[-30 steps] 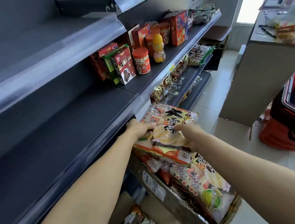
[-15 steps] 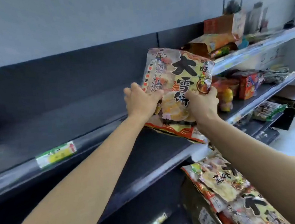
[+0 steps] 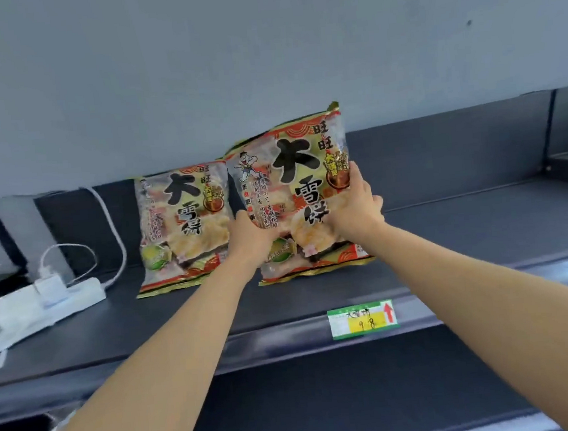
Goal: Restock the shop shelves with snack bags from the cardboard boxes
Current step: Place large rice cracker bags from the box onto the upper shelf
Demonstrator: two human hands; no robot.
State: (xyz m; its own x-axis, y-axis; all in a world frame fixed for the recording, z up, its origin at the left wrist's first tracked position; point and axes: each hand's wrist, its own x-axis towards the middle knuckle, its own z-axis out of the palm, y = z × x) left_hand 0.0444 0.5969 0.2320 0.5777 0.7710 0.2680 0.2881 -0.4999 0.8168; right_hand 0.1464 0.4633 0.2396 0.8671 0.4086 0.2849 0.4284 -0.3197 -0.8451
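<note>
1. A large snack bag (image 3: 294, 193), printed with big black characters over red, gold and cream, stands upright on a dark shelf (image 3: 449, 235), its bottom edge resting on the shelf surface.
2. The left hand (image 3: 248, 234) grips the bag's lower left side, fingers curled round its edge.
3. The right hand (image 3: 357, 202) grips the bag's right side, thumb on the front and fingers wrapped behind.
4. Both bare forearms reach up from the bottom of the view to the bag.
5. A second snack bag (image 3: 184, 227) of the same design stands just to the left, leaning back against the shelf's rear panel; the held bag's left edge overlaps its right edge.
6. Further left on the same shelf lies a white power strip (image 3: 43, 303) with a white plug adapter (image 3: 50, 287) and white cables (image 3: 111, 223) looping up from it.
7. On the shelf's front rail, below the held bag, sits a green and yellow price label (image 3: 362, 319) with a red arrow.
8. A pale wall (image 3: 261, 45) rises behind the shelf.
</note>
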